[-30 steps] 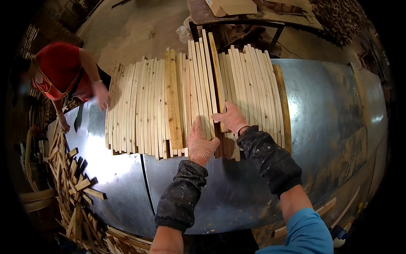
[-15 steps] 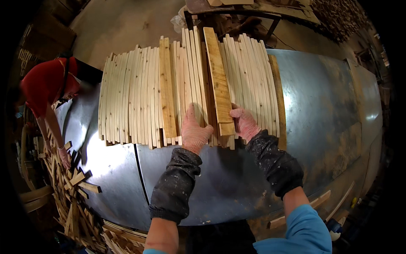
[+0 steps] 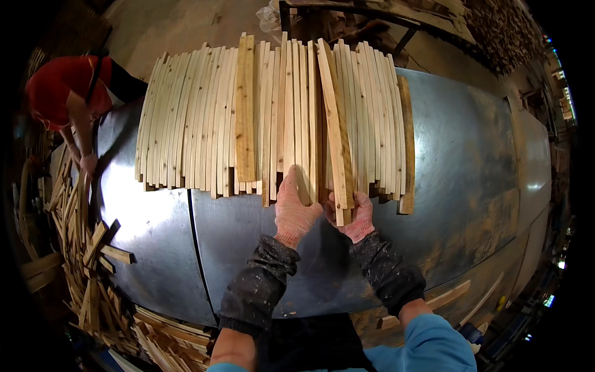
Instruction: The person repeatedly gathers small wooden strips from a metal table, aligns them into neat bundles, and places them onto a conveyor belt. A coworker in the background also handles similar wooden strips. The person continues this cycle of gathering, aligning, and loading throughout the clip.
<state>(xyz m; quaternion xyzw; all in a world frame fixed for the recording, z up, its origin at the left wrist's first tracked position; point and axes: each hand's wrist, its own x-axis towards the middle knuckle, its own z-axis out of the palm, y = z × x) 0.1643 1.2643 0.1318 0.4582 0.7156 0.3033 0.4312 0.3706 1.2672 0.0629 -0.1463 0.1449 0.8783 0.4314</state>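
Note:
A long row of pale wooden strips (image 3: 204, 124) lies side by side on a metal-topped table (image 3: 458, 155). My right hand (image 3: 358, 218), in a pinkish knit glove, is closed round the near end of a wooden strip (image 3: 335, 124). That strip lies slightly aslant on top of the row and shows a narrow edge. My left hand (image 3: 294, 209), gloved alike, rests at the near ends of the middle strips with its index finger stretched forward and its thumb apart. Left of it, a wider, yellower board (image 3: 245, 118) lies over the row.
At the left a person in red (image 3: 65, 93) bends over a loose heap of wood offcuts (image 3: 87, 248). More strips (image 3: 170, 338) lie at the lower left. Beyond the row stands a dark-framed bench (image 3: 353, 9). A loose strip (image 3: 427, 304) lies near my right elbow.
The strip in my right hand has turned from its broad face toward its narrow edge and come nearer. Both hands have shifted toward me. The other person's hands have drawn back from the heap.

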